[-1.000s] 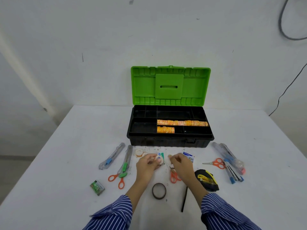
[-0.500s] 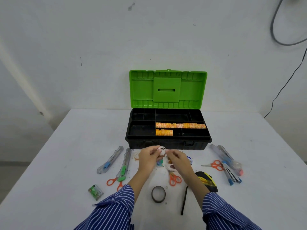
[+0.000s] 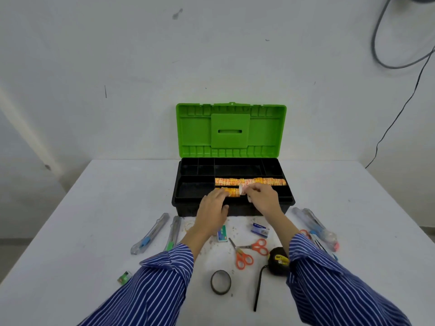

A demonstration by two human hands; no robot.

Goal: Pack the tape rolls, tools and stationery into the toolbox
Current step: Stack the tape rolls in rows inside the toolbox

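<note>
- The toolbox [image 3: 186, 203] stands open at the middle of the white surface [image 3: 94, 208], its green lid [image 3: 230, 130] upright against the wall.
- A long row of orange tape rolls [image 3: 263, 181] fills a middle compartment of the black tray; a shorter orange row [image 3: 231, 192] lies in the compartment in front of it.
- The right hand [image 3: 262, 196] is over the tray's front edge and pinches a small white roll [image 3: 242, 189] at its fingertips, just beside the shorter row.
- The left hand [image 3: 213, 208] reaches to the front rim with fingers relaxed and straight, touching the near end of the shorter row; it grasps nothing.
- On the surface in front of the box lie two utility knives [image 3: 150, 234], a small green-and-blue box [image 3: 222, 234], a blue-and-white packet [image 3: 259, 229], orange scissors [image 3: 244, 257], a dark tape ring [image 3: 220, 282] and a black-and-yellow tape measure [image 3: 279, 260].
- A small green item [image 3: 124, 277] lies near the left sleeve [image 3: 150, 290].
- Clear-cased tools [image 3: 313, 227] lie to the right of the box.
</note>
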